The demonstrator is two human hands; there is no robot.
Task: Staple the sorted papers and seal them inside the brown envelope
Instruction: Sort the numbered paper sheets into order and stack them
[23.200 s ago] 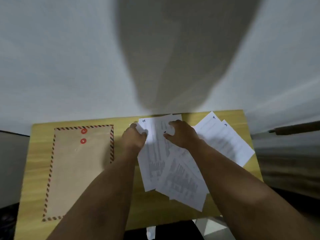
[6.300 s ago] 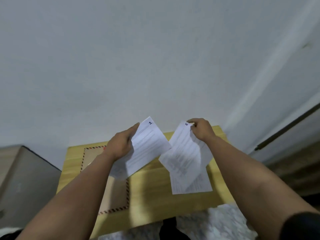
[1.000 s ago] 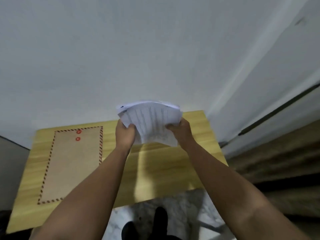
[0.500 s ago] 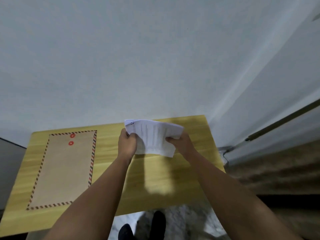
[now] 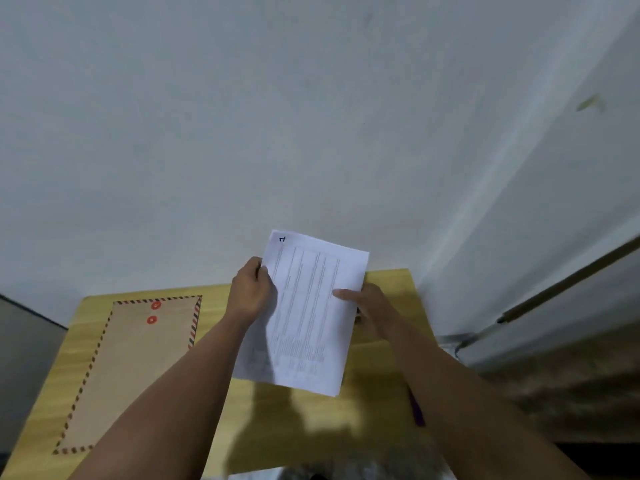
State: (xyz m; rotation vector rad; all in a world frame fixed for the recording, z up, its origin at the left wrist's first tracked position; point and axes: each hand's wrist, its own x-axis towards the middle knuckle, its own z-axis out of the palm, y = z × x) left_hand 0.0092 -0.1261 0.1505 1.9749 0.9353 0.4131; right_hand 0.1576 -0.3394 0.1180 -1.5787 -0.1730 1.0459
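The stack of white printed papers, page marked 1 on top, is gathered and held above the yellow wooden bench, left hand gripping its 9 o'clock edge, right hand pinching the 3 o'clock edge. Judging by this, sorting looks done; stapling and sealing remain, with the brown striped-border envelope lying flat toward 9 o'clock and no stapler in sight

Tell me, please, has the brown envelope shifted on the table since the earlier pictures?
No. The brown envelope lies flat along the table's left side as before; only the camera moved.
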